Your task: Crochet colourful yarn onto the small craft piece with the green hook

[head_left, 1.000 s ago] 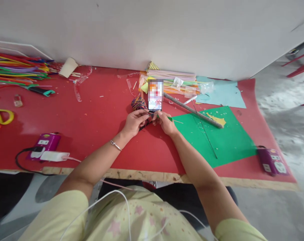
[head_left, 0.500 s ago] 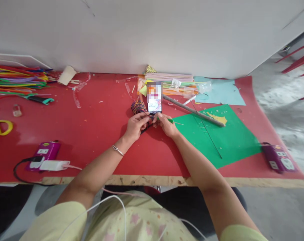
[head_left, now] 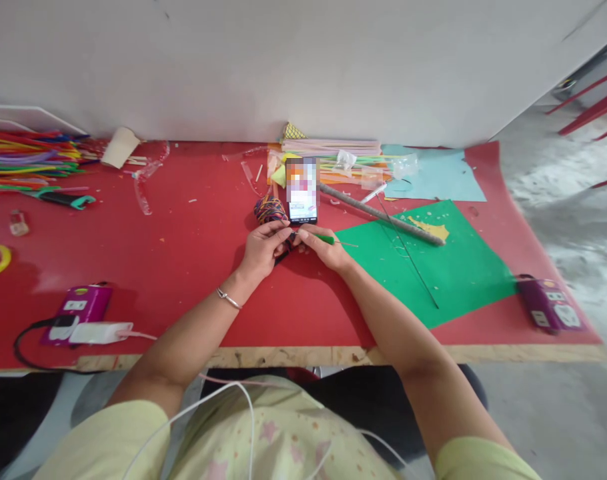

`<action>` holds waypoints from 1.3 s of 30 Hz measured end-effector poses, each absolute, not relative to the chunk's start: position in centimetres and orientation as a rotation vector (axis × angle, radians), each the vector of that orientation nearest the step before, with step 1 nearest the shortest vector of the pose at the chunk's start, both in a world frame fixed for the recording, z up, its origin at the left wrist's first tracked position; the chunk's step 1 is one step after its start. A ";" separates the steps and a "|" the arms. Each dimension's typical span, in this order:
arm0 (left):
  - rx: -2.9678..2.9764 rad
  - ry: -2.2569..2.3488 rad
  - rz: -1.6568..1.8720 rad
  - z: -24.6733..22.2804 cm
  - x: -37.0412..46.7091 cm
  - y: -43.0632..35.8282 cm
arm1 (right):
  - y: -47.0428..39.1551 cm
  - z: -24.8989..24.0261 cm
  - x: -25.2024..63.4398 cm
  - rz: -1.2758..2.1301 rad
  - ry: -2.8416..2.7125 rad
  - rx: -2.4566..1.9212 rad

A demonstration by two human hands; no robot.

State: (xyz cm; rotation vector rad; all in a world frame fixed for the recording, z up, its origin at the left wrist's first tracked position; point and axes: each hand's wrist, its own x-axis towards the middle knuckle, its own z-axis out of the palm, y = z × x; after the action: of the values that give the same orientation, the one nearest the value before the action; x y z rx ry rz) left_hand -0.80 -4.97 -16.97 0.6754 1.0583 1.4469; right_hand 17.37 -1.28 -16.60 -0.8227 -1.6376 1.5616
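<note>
My right hand (head_left: 328, 252) is closed around a crochet hook with a green handle (head_left: 324, 239); its thin metal end sticks out to the right. Close against it, my left hand (head_left: 261, 249) pinches dark yarn (head_left: 283, 256), part of which hangs below the fingers. The fingertips of both hands meet, so the hook's tip and most of the yarn work are hidden. Just behind my left hand lies a ball of multicoloured yarn (head_left: 270, 209). A lit phone (head_left: 302, 207) stands propped directly beyond my fingers.
On the red tabletop (head_left: 193, 267), a green sheet (head_left: 413, 287) lies to the right under a grey fuzzy stick (head_left: 383, 217) and thin rod. Purple power strips (head_left: 91, 307) flank me. Pipe cleaners (head_left: 23, 160) are heaped at left. A white wall (head_left: 283, 67) rises behind.
The view has shifted slightly, moving everything a little left. My fingers have drawn closer together at the hook, and its handle has tilted a little flatter.
</note>
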 end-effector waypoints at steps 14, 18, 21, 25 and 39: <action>0.344 0.931 1.594 -15.5 -4.8 -4.3 | 2.8 -18.3 20.9 1.368 -1.477 -0.887; 0.239 0.903 1.579 -15.4 -4.9 -4.2 | 3.0 -18.6 20.9 1.195 -1.586 -0.817; 0.175 0.861 1.565 -15.4 -5.0 -4.1 | 3.1 -18.5 21.0 1.066 -1.700 -0.781; 0.150 0.886 1.509 -15.6 -5.1 -4.1 | 3.0 -18.3 21.4 0.980 -1.786 -0.783; 0.196 0.945 1.493 -15.9 -5.5 -3.9 | 3.6 -19.4 20.7 1.258 -1.113 -0.816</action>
State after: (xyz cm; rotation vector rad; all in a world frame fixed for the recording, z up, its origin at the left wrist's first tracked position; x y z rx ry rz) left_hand -5.46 -3.86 -15.90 0.1959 0.9446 1.4930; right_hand 20.70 3.63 -19.38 -0.8158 -1.1132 1.2581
